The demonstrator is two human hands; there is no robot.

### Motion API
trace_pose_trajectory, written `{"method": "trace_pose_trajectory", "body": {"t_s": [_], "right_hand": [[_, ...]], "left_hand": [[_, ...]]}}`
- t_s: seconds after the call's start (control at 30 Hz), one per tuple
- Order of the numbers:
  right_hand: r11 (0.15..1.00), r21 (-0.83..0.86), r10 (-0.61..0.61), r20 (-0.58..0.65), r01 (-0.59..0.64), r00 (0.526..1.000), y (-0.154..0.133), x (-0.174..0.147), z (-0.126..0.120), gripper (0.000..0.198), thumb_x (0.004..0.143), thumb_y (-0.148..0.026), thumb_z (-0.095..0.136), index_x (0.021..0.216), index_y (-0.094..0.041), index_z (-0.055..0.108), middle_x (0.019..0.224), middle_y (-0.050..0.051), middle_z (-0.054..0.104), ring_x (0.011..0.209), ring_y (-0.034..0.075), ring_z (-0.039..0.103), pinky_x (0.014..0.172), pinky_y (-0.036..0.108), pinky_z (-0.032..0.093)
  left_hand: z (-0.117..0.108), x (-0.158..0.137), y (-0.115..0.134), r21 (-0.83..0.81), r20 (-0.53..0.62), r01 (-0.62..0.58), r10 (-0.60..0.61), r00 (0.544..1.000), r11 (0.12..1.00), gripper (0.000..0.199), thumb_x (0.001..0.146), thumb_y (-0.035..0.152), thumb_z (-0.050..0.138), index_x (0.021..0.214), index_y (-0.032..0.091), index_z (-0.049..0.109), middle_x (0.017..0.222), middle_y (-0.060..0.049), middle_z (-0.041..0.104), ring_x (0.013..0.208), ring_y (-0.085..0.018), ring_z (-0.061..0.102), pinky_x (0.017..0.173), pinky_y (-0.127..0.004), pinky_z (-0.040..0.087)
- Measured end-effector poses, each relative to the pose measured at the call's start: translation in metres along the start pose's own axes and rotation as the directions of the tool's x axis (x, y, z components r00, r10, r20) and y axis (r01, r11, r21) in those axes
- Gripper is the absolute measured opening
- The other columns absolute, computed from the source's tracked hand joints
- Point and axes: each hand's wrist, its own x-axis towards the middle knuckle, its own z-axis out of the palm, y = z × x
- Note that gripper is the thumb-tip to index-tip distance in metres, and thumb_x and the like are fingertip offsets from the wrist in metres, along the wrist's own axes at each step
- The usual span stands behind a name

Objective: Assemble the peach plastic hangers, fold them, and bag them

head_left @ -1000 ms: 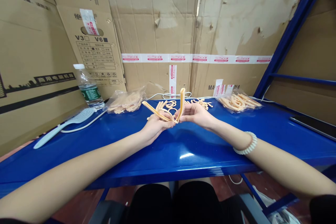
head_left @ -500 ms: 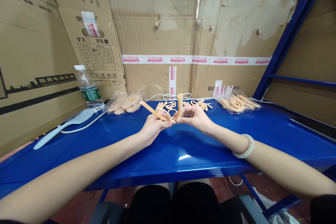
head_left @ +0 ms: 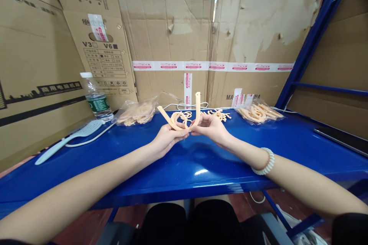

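Note:
Between my fingertips is a peach-coloured curved strip [head_left: 197, 108] that looks like plastic, its arms rising in a wide V shape. My left hand [head_left: 166, 138] pinches it low on the left, thumb on the near side. Close beside it, my right hand [head_left: 213, 128] grips the base of the upright right arm. Fingers cover the bottom of the V, so I cannot tell whether it is one piece or two joined. Just behind my hands, several loose peach-coloured pieces [head_left: 220, 115], some ring-like and some rod-like, lie on the blue table [head_left: 184, 168].
A clear bag of similar flat pieces [head_left: 138, 112] lies at the back left, another bag [head_left: 257, 112] at the back right. On the left are a water bottle [head_left: 97, 97] and a pale blue hairbrush [head_left: 77, 133]. A dark phone-like slab [head_left: 342, 139] rests right. Cardboard [head_left: 169, 42] walls the back.
The strip has turned in my fingers: its right arm now stands taller and its left arm is angled higher. Both hands keep their hold, close together. The view has shifted slightly.

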Motion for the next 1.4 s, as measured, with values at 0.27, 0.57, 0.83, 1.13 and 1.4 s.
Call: {"method": "trace_pose_trajectory", "body": {"t_s": [0.27, 0.57, 0.83, 1.13, 1.4], "right_hand": [[0.971, 0.200, 0.128, 0.016, -0.129, 0.992, -0.010, 0.019, -0.035, 0.036, 0.052, -0.022, 0.088, 0.075, -0.017, 0.061, 0.068, -0.001, 0.066, 0.063, 0.012, 0.066, 0.068, 0.028, 0.060], [0.585, -0.788, -0.060, 0.193, 0.191, 0.979, -0.032, 0.031, -0.099, 0.018, 0.061, -0.027, 0.079, 0.070, -0.015, 0.069, 0.065, 0.003, 0.071, 0.056, 0.015, 0.064, 0.054, 0.026, 0.049], [0.383, -0.867, 0.063, 0.369, 0.319, 0.927, -0.032, 0.029, -0.097, 0.010, 0.068, -0.024, 0.070, 0.073, -0.017, 0.074, 0.073, 0.004, 0.073, 0.068, 0.017, 0.066, 0.064, 0.026, 0.048], [0.389, -0.861, 0.235, 0.436, 0.327, 0.869, -0.018, 0.032, -0.096, 0.017, 0.070, -0.030, 0.071, 0.075, -0.014, 0.072, 0.068, 0.004, 0.071, 0.062, 0.016, 0.062, 0.057, 0.026, 0.043], [0.307, -0.898, 0.270, 0.400, 0.315, 0.876, -0.023, 0.027, -0.089, 0.036, 0.070, -0.038, 0.074, 0.096, -0.013, 0.069, 0.071, 0.003, 0.067, 0.057, 0.014, 0.055, 0.054, 0.025, 0.038]], "left_hand": [[-0.015, 0.017, 0.025, 0.026, -0.051, 0.006, -0.005, 0.999, 1.000, 0.011, 0.072, 0.002, 0.074, 0.073, 0.011, 0.068, 0.073, -0.006, 0.071, 0.065, -0.012, 0.068, 0.068, -0.019, 0.058], [-0.063, 0.035, 0.063, 0.415, 0.048, -0.102, 0.090, 0.995, 0.904, 0.014, 0.065, 0.010, 0.080, 0.071, 0.014, 0.069, 0.074, -0.007, 0.072, 0.073, -0.016, 0.070, 0.071, -0.023, 0.056], [-0.076, 0.032, 0.076, 0.835, 0.370, -0.352, 0.043, 0.928, 0.422, 0.018, 0.055, 0.030, 0.084, 0.059, 0.020, 0.070, 0.059, 0.000, 0.068, 0.062, -0.016, 0.061, 0.060, -0.022, 0.043], [-0.080, 0.035, 0.066, 0.893, 0.442, -0.443, 0.031, 0.897, 0.086, 0.012, 0.061, 0.030, 0.079, 0.060, 0.022, 0.070, 0.062, 0.000, 0.065, 0.059, -0.017, 0.056, 0.058, -0.024, 0.034], [-0.041, 0.001, 0.073, 0.897, 0.437, -0.439, 0.244, 0.865, -0.052, 0.006, 0.068, 0.020, 0.073, 0.064, 0.021, 0.068, 0.068, -0.004, 0.063, 0.066, -0.022, 0.056, 0.064, -0.029, 0.033]]}}
